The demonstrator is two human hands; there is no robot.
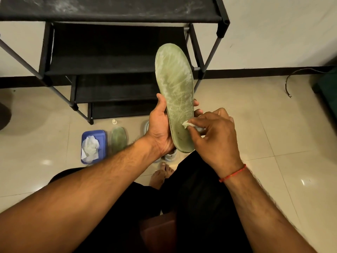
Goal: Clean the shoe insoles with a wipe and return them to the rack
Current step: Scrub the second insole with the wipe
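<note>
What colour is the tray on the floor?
The tray is blue, best seen in the head view.

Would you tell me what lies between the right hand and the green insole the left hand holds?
In the head view, a crumpled white wipe, pinched by the right hand, touches the insole the left hand grips.

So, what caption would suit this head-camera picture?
Left hand holds a dusty green mesh insole; right hand presses a crumpled white wipe against it.

we can read no text, no brand or number legible to us on the green insole (175, 84), none on the blue tray (101, 138), none on the black rack (102, 67)
</note>
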